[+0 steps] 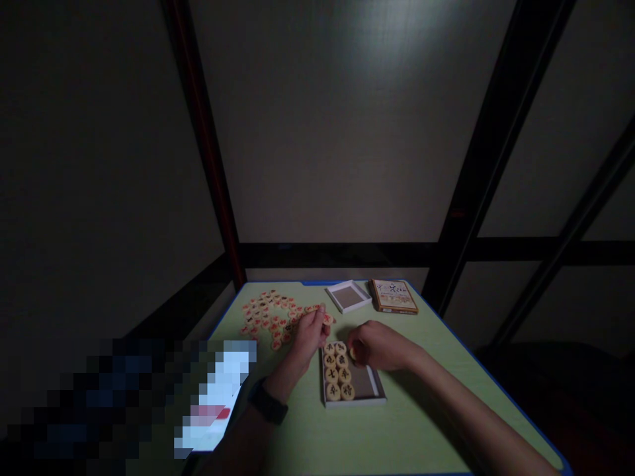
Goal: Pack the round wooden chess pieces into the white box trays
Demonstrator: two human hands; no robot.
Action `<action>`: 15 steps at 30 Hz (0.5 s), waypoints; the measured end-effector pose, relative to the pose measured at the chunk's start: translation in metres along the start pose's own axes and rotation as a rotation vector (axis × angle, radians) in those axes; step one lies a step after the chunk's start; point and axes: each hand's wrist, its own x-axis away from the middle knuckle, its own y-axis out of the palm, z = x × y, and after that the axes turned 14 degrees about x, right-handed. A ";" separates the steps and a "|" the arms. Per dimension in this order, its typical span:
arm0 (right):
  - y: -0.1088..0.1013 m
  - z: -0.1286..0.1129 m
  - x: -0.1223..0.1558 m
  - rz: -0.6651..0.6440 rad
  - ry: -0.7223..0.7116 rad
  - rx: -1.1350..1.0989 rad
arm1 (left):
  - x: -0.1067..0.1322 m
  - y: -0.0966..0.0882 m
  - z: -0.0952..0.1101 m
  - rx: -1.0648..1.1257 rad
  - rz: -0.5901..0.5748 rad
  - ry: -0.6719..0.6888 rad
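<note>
The fingers (320, 316) of the left hand (308, 334) are curled in and closed on a small round disc (327, 319) held at their tips, its mark too dim to read; the hand is lifted a little off the bench (347, 436), at the near right edge of a spread of loose discs (265, 314) with red marks that lie flat on the green top; a dark watch (268, 401) bands the left wrist. The fingers (358, 347) of the right hand (380, 345) are bent down and pinched on a pale disc (353, 355), which sits just at the far right corner of the filled part of a shallow tray (370, 387); whether that disc already rests in the tray or is just above it cannot be told. Inside the tray, black-marked discs (337, 373) lie in two close columns against its left wall, touching one another, while the right side of its grey floor is bare. The tray lies between the two forearms, near the middle of the bench. Farther back, near the far edge, an empty white-rimmed tray (348, 296) lies tilted beside a printed box lid (394, 295), the two just apart; the bench has a blue rim; dark frame bars (496, 132) cross a dim wall behind it.
</note>
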 end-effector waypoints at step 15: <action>0.006 -0.001 -0.001 0.042 0.048 0.120 | 0.001 0.001 -0.001 -0.045 -0.035 0.007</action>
